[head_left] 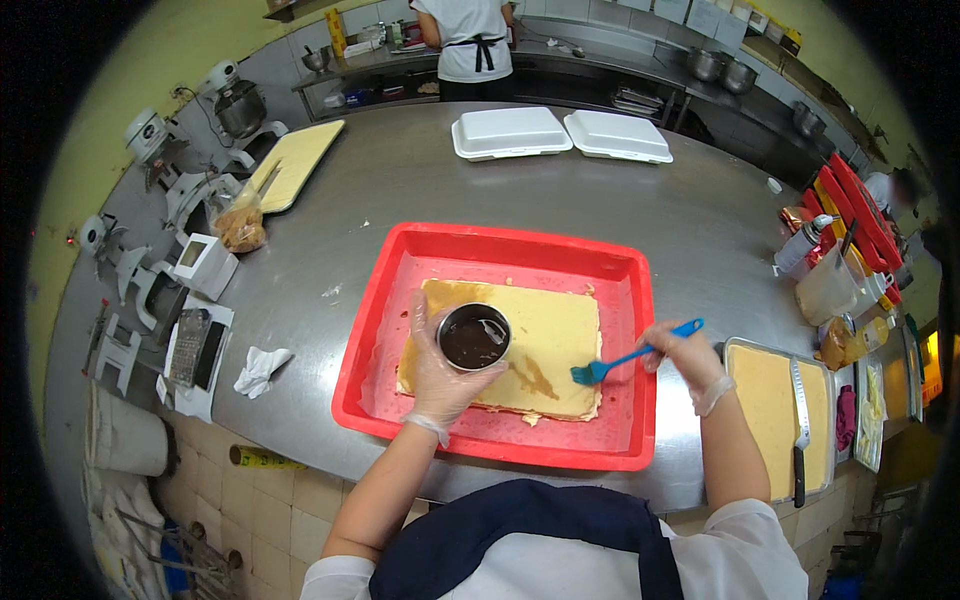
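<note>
Centrally, at the near edge of the steel table [380, 190], sat a red tray [500, 451] holding a yellow cake [545, 320]. Apart, the left hand [440, 385] clasped a metal cup [478, 306] of dark liquid [468, 343] above the cake's left half, and the right hand [682, 355] gripped a blue brush [600, 369] over the cake's right edge.

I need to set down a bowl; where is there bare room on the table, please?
Bare steel lies between the red tray and white boxes, and between tray and jug; the right edge, around the bottles, is crowded.
</note>
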